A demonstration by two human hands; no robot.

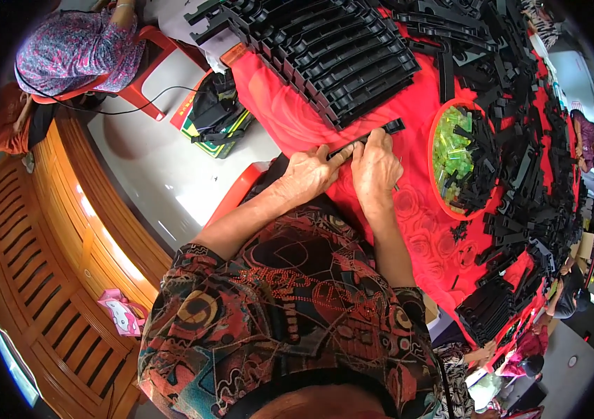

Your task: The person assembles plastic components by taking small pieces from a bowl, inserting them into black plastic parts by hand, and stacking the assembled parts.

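Both my hands hold one long black plastic strip over the near edge of the red-covered table. My left hand is closed round its lower left end. Fingers of my right hand pinch it near the middle, and its far end sticks out past them. A thin dark piece pokes out beside the right palm; I cannot tell what it is. Just beyond my hands lies a neat stack of long black strips. Right of my right hand stands a round orange-red tray with yellow-green clear pieces and small black parts.
Loose black plastic parts cover the table's right side on the red cloth. At the left are a wooden bench, a red chair, a box with a black bag and a seated person. More people work along the far right.
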